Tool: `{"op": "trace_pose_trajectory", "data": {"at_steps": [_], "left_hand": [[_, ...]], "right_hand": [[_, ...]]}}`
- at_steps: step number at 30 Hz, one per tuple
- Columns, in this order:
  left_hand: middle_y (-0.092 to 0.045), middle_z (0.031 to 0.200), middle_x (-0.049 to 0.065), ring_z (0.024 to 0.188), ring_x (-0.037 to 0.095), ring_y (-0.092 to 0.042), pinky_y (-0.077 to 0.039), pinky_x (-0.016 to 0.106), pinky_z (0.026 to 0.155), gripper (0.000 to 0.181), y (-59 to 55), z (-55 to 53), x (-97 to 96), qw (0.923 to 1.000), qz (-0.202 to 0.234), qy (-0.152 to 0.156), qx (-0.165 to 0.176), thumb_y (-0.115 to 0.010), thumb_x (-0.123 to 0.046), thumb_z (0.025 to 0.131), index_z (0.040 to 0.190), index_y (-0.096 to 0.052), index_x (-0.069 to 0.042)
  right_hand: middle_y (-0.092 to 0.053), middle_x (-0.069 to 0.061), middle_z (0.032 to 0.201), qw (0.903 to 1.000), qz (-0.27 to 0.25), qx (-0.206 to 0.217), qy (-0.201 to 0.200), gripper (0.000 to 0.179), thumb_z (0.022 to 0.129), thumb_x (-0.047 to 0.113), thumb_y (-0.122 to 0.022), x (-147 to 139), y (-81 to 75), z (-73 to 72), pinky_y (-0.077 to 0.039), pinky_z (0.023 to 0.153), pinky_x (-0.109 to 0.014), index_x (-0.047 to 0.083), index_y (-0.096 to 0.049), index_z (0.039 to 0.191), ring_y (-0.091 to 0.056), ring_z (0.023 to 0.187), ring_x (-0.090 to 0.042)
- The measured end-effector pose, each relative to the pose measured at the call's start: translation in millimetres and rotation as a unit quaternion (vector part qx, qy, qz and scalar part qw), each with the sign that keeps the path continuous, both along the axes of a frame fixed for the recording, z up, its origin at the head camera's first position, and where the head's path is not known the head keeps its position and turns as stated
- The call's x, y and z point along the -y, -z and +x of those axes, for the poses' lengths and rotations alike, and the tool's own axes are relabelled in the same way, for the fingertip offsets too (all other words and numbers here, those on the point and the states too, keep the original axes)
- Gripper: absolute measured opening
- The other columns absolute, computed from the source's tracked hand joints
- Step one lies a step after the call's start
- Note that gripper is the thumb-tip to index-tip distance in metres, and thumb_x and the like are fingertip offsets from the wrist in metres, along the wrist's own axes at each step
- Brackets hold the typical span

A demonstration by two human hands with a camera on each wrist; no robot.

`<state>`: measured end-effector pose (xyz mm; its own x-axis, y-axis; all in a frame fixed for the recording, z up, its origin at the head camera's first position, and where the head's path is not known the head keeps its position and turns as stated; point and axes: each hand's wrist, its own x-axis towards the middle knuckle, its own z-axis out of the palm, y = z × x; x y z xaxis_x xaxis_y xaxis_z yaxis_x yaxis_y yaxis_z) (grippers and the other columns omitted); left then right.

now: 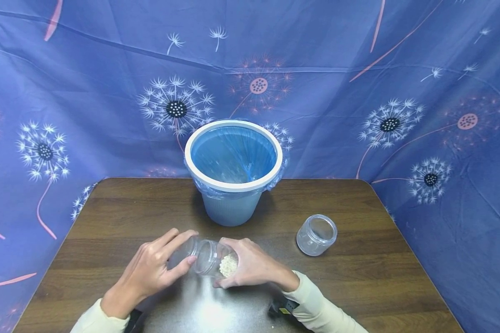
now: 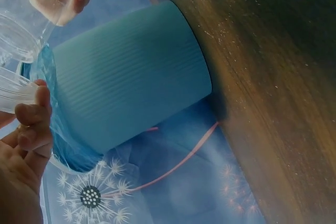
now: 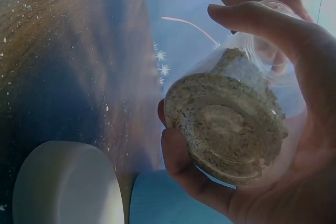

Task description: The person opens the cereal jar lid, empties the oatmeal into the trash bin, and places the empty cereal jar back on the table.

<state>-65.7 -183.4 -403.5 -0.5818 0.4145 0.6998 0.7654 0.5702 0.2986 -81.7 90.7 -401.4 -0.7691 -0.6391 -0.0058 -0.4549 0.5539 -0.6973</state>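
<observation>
My right hand (image 1: pixel 252 266) grips a clear jar (image 3: pixel 231 124) that is tipped on its side. Pale, crumbly grains (image 1: pixel 228 265) lie inside towards its base. To the left of it, my left hand (image 1: pixel 154 263) holds a second clear round vessel (image 1: pixel 184 252) between thumb and fingers, seemingly another jar. The two rims face each other and nearly meet; whether they touch I cannot tell. In the left wrist view, the left fingers (image 2: pixel 34 121) curl at the rim of the second vessel.
A light-blue bin (image 1: pixel 231 208) with a white rim and blue liner stands behind the hands. A clear jar (image 1: pixel 316 235) without a lid sits on the brown table (image 1: pixel 358 277) to the right. White specks dot the table. Patterned blue cloth (image 1: pixel 325 101) hangs behind.
</observation>
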Motion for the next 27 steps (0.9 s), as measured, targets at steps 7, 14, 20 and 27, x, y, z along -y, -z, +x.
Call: {"op": "trace_pose_trajectory", "data": {"at_steps": [7,14,20,27], "left_hand": [[-0.071,0.113,0.009,0.065,0.008,-0.059,-0.059,0.039,0.059,0.054,3.3,4.0,7.5,0.9956,-0.021,-0.043,0.08,-0.079,-0.039,0.092,0.141,-0.069,-0.018],[-0.072,0.117,0.009,0.074,0.021,-0.069,-0.061,0.047,0.063,0.062,7.6,5.8,11.6,0.9862,-0.043,-0.098,0.126,-0.086,-0.042,0.084,0.138,-0.067,-0.02],[-0.07,0.114,0.008,0.094,0.032,-0.073,-0.062,0.053,0.069,0.058,14.9,8.3,17.1,0.9823,-0.061,-0.117,0.133,-0.087,-0.044,0.082,0.128,-0.07,-0.012],[-0.068,0.111,0.004,0.091,0.026,-0.071,-0.061,0.047,0.064,0.058,27.7,12.4,22.9,0.9826,-0.078,-0.122,0.116,-0.09,-0.04,0.077,0.122,-0.072,-0.009]], "right_hand": [[-0.064,0.019,0.089,0.9998,-0.001,0.001,0.022,0.053,0.07,0.048,-0.098,-6.9,2.4,1.3,-0.05,0.077,-0.025,0.029,-0.065,0.106,-0.062,0.083,-0.003],[-0.064,0.018,0.087,0.9994,-0.003,0.001,0.036,0.057,0.069,0.049,-0.098,-15.0,4.9,2.0,-0.051,0.075,-0.026,0.023,-0.066,0.108,-0.061,0.081,-0.004],[-0.065,0.013,0.086,0.9984,-0.037,0.015,0.041,0.055,0.07,0.041,-0.099,-21.3,5.6,2.0,-0.053,0.07,-0.024,0.019,-0.066,0.107,-0.061,0.078,-0.003],[-0.071,0.013,0.094,0.9957,-0.066,0.028,0.059,0.059,0.071,0.039,-0.1,-29.7,5.9,2.2,-0.056,0.077,-0.027,0.03,-0.063,0.116,-0.066,0.083,-0.004]]}}
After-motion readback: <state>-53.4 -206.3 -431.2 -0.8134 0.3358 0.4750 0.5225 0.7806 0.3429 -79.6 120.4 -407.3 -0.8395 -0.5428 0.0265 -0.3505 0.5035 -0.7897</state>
